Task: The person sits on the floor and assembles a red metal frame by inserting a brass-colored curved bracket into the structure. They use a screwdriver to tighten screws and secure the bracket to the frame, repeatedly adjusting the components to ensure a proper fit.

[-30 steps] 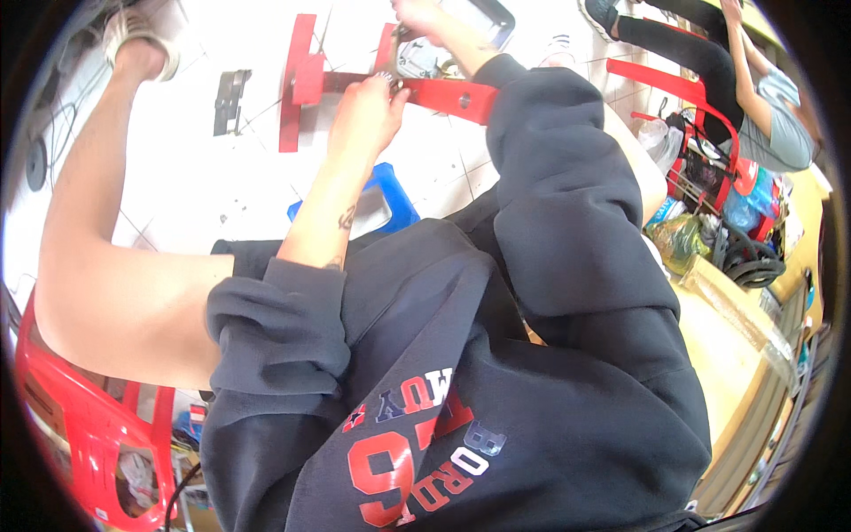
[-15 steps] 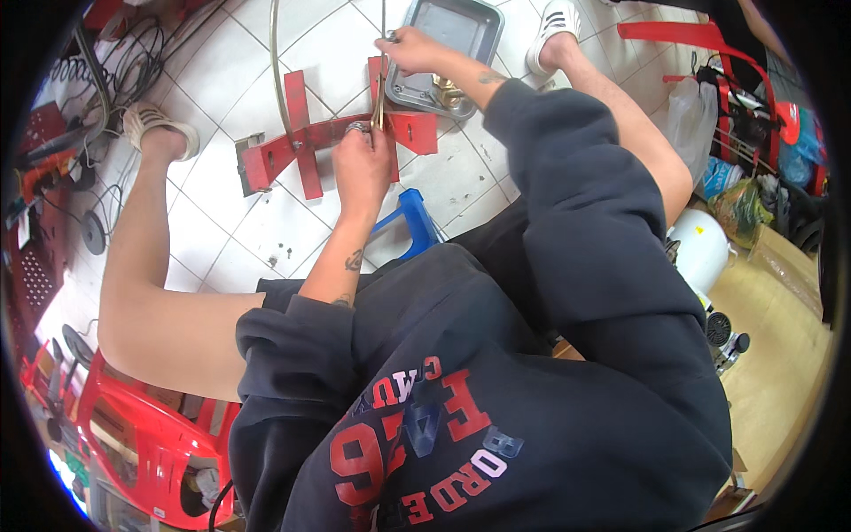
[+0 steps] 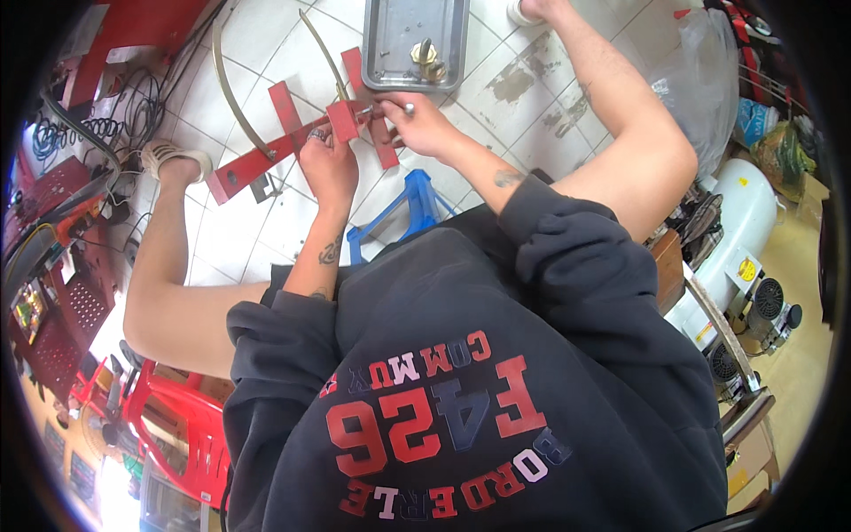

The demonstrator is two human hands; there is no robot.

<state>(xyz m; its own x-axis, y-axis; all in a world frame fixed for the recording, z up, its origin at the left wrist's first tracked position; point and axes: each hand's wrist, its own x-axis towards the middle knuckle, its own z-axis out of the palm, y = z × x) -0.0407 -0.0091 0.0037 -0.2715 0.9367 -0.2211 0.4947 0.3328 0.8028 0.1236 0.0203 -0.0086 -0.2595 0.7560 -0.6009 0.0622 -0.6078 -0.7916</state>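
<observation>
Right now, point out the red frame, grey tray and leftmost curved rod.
Red frame (image 3: 285, 146), head view: on its long bar.
Grey tray (image 3: 430, 19), head view: on its bare floor.
Leftmost curved rod (image 3: 224, 89), head view: partway along its length.

Fittings (image 3: 427, 55) lie in the tray (image 3: 388, 44), toward its near right corner; the frame (image 3: 284, 144) stretches left, nearer than the tray; the stool (image 3: 419, 195) is nearer than both; the chair (image 3: 191, 403), near left; the tank (image 3: 740, 208), right.

A blue stool (image 3: 418, 191) is standing on the white tiled floor (image 3: 244, 235). Coiled cables (image 3: 58, 140) are lying to the stool's upper left, and a red chair (image 3: 177, 403) is standing to its lower left. Right of it, a white tank (image 3: 749, 208) is resting near a clear plastic bag (image 3: 714, 75).
</observation>
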